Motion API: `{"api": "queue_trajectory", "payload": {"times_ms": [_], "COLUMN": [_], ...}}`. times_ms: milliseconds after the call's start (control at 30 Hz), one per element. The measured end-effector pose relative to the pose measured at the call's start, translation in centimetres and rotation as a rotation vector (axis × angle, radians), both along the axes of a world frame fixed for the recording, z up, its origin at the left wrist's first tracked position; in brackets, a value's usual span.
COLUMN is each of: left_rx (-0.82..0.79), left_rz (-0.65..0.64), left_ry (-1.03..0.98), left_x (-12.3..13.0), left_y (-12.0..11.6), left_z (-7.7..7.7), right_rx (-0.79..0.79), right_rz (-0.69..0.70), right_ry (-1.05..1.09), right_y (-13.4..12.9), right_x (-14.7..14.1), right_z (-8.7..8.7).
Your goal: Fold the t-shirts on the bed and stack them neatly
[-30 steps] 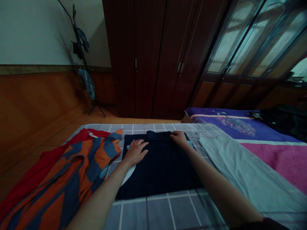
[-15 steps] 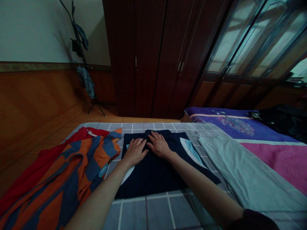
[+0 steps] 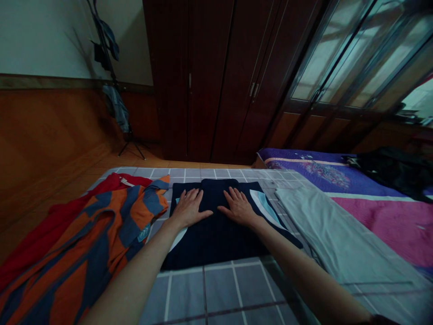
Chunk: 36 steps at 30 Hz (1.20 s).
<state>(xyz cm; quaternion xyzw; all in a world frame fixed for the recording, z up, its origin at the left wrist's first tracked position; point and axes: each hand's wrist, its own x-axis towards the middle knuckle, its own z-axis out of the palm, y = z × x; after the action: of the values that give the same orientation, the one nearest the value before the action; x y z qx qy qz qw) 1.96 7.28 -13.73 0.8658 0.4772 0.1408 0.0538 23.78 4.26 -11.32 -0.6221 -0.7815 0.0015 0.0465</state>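
A navy garment (image 3: 216, 239) with white and light-blue curved side panels lies folded on a grey checked bed cover (image 3: 219, 293). My left hand (image 3: 188, 208) rests flat on its upper left part, fingers spread and thumb pointing inward. Opposite it, my right hand (image 3: 237, 206) lies flat on the upper right part, also with fingers apart. Between the two hands a strip of navy cloth shows, with a raised folded section at the far edge. Neither hand grips anything. Whether the garment is a shirt or shorts I cannot tell.
Left of the garment lie an orange and blue shirt (image 3: 98, 234) and a red garment (image 3: 57, 225). Pale grey-green trousers (image 3: 338, 239) stretch out on the right. Beyond are a purple and pink bed (image 3: 304, 164), a dark wardrobe (image 3: 203, 90) and a coat stand (image 3: 113, 81).
My hands have moved apart across the navy cloth, the right one to the right and the left one slightly left. The far edge of the garment looks flatter.
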Motion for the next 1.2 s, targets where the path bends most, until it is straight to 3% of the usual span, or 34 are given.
{"api": "queue_trajectory", "payload": {"times_ms": [167, 300, 367, 467, 700, 933, 1067, 1200], "left_rx": [0.071, 0.109, 0.029, -0.084, -0.093, -0.104, -0.067, -0.079], "left_rz": [0.000, -0.164, -0.228, -0.203, -0.191, -0.215, -0.281, -0.393], "left_ry": [0.002, -0.042, -0.021, 0.024, 0.076, 0.105, 0.108, 0.144], "left_x": [0.1, 1.2, 1.6, 1.7, 1.1, 1.9, 1.1, -0.5], "left_y": [-1.0, -2.3, -2.8, -2.9, -2.8, -4.3, -6.8, -9.7], "left_z": [1.5, 2.5, 2.4, 1.7, 0.9, 1.9, 2.5, 2.0], "right_rx": [-0.011, -0.012, -0.021, -0.021, -0.037, 0.029, 0.126, 0.153], "right_rz": [-0.005, 0.070, 0.128, 0.144, 0.086, -0.018, -0.121, -0.175], "right_ry": [0.012, 0.030, 0.035, 0.040, 0.030, 0.020, 0.002, 0.010], "right_y": [-0.8, -3.8, -5.8, -8.7, -12.8, -14.2, -14.0, -13.6], "right_x": [0.0, -0.5, -0.4, 0.1, 1.7, 6.1, 8.1, 8.7], "right_z": [0.1, 0.6, 0.3, -0.6, -0.7, -0.9, -2.0, -2.9]}}
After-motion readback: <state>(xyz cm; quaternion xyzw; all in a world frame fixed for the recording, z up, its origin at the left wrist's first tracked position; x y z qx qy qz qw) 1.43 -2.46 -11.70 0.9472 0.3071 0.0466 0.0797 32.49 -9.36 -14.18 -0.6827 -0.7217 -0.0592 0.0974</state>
